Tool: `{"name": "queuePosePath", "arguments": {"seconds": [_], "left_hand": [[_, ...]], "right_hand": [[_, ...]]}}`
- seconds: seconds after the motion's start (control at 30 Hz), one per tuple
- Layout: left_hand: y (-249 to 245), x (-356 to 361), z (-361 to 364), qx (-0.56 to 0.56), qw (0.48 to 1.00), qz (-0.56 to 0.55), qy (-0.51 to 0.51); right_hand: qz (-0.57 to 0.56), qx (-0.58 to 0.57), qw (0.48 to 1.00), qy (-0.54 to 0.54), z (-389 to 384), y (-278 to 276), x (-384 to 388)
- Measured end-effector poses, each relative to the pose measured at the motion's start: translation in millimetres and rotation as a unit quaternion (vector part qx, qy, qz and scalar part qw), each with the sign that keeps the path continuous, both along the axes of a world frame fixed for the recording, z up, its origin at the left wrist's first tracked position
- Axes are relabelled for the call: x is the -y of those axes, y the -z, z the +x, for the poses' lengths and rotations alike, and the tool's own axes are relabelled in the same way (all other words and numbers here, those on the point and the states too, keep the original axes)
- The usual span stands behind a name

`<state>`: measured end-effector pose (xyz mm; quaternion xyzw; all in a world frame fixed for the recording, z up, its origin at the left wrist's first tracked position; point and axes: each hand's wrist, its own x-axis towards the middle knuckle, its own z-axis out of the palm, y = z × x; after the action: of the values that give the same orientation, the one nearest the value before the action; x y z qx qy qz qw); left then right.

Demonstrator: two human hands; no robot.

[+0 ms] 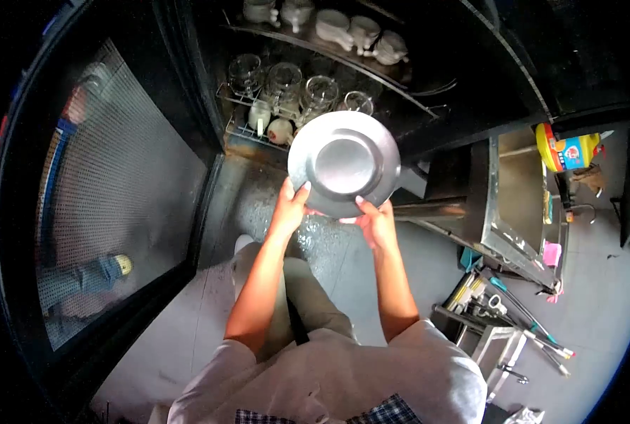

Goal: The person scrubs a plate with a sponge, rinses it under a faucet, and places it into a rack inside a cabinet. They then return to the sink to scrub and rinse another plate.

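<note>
A round, wide-rimmed metal plate is held out in front of me, its shiny face turned up toward the camera. My left hand grips the lower left of its rim, thumb on top and fingers underneath. On the lower right of the rim, my right hand holds it the same way. Just beyond the plate, glass mugs stand on a wire rack inside a dark cabinet. A white mug sits lower on that rack, partly beside the plate's far edge.
White cups line the shelf above. A mesh-panelled door stands at left. To the right are a metal sink unit, a yellow bottle and long-handled tools over the tiled floor.
</note>
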<state>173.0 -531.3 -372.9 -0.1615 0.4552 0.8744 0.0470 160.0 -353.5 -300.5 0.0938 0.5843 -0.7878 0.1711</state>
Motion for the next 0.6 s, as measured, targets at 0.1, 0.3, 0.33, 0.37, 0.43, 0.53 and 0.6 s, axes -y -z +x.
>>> {"name": "queuePosePath", "arguments": {"seconds": [0.1, 0.3, 0.33, 0.37, 0.43, 0.53, 0.6], "left_hand": [[-20.1, 19.9, -1.6, 0.077, 0.991, -0.092, 0.067], [-57.0, 75.2, 17.1, 0.112, 0.987, -0.107, 0.039], [-48.7, 80.9, 15.5, 0.125, 0.986, -0.103, 0.020], [-34.2, 83.3, 11.0, 0.123, 0.987, -0.108, 0.000], [-6.5, 75.2, -9.3, 0.119, 0.988, -0.089, -0.036], [14.3, 57.9, -58.7, 0.077, 0.995, -0.042, -0.051], [29.5, 58.3, -74.8, 0.006, 0.997, -0.005, -0.078]], "right_hand": [[-0.045, 0.035, 0.998, 0.016, 2.3, -18.2, 4.0], [-0.051, 0.080, 0.995, 0.013, 5.6, -54.7, -2.6], [-0.042, 0.078, 0.996, 0.018, 7.6, -52.5, -2.5], [-0.037, 0.064, 0.997, 0.008, 5.6, -48.4, -5.1], [-0.038, 0.042, 0.998, -0.002, -0.8, -24.1, -13.8], [0.037, -0.014, 0.999, 0.026, -11.1, 9.5, -24.0], [0.059, -0.038, 0.997, 0.026, -17.3, 25.8, -26.3]]}}
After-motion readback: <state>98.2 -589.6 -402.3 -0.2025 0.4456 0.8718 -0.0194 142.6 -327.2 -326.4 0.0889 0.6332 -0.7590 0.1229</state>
